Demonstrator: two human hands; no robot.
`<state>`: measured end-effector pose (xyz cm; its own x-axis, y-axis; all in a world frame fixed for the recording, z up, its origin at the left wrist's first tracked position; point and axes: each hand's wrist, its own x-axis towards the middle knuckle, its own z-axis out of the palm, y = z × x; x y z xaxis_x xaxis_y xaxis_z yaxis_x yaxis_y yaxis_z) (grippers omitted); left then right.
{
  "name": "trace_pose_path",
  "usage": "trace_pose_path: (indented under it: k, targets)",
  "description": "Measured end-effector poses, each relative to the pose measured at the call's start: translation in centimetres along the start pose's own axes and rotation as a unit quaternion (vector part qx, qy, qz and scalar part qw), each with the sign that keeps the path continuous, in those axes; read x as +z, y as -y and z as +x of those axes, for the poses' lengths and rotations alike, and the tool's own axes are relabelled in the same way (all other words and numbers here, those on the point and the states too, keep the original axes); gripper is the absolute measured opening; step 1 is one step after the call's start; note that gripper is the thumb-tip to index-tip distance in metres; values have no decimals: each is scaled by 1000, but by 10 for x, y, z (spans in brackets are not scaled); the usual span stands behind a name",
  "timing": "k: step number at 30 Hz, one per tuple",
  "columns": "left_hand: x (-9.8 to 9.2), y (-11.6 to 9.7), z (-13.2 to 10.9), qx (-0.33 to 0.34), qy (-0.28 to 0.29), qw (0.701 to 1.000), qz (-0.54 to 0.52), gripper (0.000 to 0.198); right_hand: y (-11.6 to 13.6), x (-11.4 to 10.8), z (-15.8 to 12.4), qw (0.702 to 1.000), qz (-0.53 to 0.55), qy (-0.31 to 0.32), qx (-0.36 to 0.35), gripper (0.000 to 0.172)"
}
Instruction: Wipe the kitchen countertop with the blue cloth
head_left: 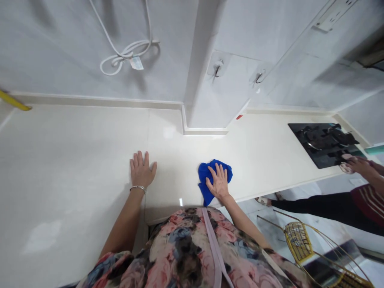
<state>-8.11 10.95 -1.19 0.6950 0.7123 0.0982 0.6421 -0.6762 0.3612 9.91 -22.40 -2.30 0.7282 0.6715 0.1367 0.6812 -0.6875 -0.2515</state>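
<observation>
While you faced the pale counter [90, 160], your left hand [141, 172] lay flat on it, spread wide (silvery bracelet [138, 187] and all), your right hand [220, 184] rested spread over a blue cloth [204, 172] on the counter, a black cooktop [318, 161] farther right.

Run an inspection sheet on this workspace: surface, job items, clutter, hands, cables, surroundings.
Surface: pale, glossy countertop, light reflections, a seam near the left hand.
Job items: crumpled blue cloth on the countertop, under the right hand.
Clutter: small red piece by the wall corner; yellow object at the far left edge, identity unclear.
Hands: left flat on the countertop, fingers up, holding nothing visible; right pressed on the cloth, fingers spread.
Cables: white cable, looped and tagged, against the wall; none seen on the countertop.
Surroundings: black hob at right, a co-worker's hand at its edge; two wall hooks.
</observation>
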Motion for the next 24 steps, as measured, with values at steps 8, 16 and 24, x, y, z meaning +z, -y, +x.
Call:
trace_pose_path:
  k: [8,16,24]
  targets:
    - [4,-2,1,-9,4,1000,8,74,-152,-40,-30,971,-65,-30,227,64]
    - [4,-3,1,-12,11,1000,-10,76,-208,-55,18,894,-88,-68,433,66]
    - [4,-2,0,-7,9,1000,-14,75,-117,-9,140,941,-48,-33,333,73]
